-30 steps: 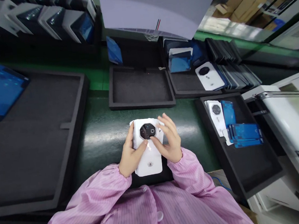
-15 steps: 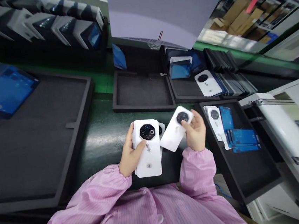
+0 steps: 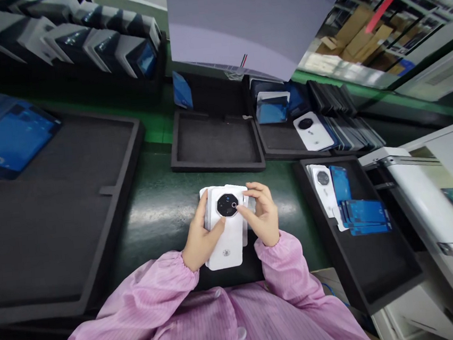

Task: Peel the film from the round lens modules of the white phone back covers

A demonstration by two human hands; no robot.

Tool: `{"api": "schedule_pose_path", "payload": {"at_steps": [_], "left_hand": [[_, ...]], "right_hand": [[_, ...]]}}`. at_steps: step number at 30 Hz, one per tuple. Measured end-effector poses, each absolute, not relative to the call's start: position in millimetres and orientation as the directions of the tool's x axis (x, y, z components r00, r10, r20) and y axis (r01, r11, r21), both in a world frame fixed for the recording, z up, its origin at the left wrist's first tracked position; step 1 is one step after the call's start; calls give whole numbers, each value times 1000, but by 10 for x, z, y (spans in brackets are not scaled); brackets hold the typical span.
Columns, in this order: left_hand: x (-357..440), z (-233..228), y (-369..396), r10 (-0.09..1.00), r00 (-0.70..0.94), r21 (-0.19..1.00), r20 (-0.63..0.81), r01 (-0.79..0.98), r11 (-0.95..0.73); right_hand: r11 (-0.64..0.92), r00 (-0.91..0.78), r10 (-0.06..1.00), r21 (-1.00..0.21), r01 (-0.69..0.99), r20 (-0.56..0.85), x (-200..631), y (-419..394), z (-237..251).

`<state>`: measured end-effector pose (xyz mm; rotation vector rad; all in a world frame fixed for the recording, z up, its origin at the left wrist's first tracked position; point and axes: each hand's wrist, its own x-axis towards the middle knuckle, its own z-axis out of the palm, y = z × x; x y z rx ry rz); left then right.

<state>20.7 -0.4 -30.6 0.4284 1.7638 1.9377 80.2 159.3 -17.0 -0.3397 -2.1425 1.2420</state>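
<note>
A stack of white phone back covers (image 3: pixel 226 229) with a black octagonal camera ring lies over the green belt (image 3: pixel 154 209) in front of me. My left hand (image 3: pixel 199 237) grips the stack along its left edge, thumb on the top cover. My right hand (image 3: pixel 263 217) holds the stack's upper right corner, fingers curled on the edges of the covers just right of the camera ring. Both sleeves are pink.
A small black foam tray (image 3: pixel 216 141) sits beyond the stack and a large one (image 3: pixel 54 208) to the left. A tray on the right (image 3: pixel 379 262) holds white covers (image 3: pixel 324 187) and blue-filmed parts (image 3: pixel 364 213). Further trays of parts stand behind. A white machine (image 3: pixel 433 198) stands far right.
Half a second ago my right hand held a single white cover off to the right; now that hand is back at the stack, and the separate cover is no longer apart from it.
</note>
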Motion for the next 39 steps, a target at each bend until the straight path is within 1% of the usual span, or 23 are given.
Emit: {"api": "schedule_pose_path", "payload": {"at_steps": [4,6,7,9,10,12,14,15,16,19,22,25,30,34,39], "left_hand": [[241,-365,-16,567,-823,998,19,47,36],[245,-382,-14,571,-819,993,57,107,53],[245,-385,-11,571,-819,992,62,113,55],[238,-378,0,565,-824,997,35,72,42],[233,-370,6,561,-828,999,6,27,29],[219,-347,15,553,-831,998,-54,-65,-1],[201,-326,18,540,-838,994,-79,-108,-23],[192,-320,16,530,-844,994,-76,-109,-31],[184,-317,13,522,-850,994,-70,-105,-37],[168,-325,0,512,-857,993,-60,-103,-56],[167,-338,-7,511,-858,992,-54,-106,-73],[172,-341,-7,504,-862,991,-42,-99,-86],[180,-330,-4,499,-866,994,-20,-72,-85],[182,-324,-9,502,-865,995,-7,-54,-79],[183,-326,-15,500,-866,995,-14,-63,-82]], "right_hand": [[408,-810,530,-913,-15,250,810,1560,-191],[366,-813,536,-930,-19,227,816,1556,-199],[385,-805,539,-923,-25,247,821,1550,-195],[516,-778,513,-855,-59,363,833,1525,-168],[602,-767,462,-792,-97,445,839,1506,-149],[726,-757,289,-649,-225,586,846,1464,-113],[740,-735,120,-554,-382,667,846,1425,-88],[715,-715,66,-533,-452,696,844,1409,-83],[684,-693,40,-526,-506,720,841,1396,-80],[604,-638,44,-529,-596,769,835,1373,-87],[581,-615,71,-534,-615,786,836,1367,-100],[566,-624,70,-546,-617,778,844,1371,-116],[561,-631,66,-552,-617,773,862,1384,-149],[549,-600,58,-528,-648,798,861,1384,-163],[618,-580,47,-480,-623,813,849,1391,-133]]}}
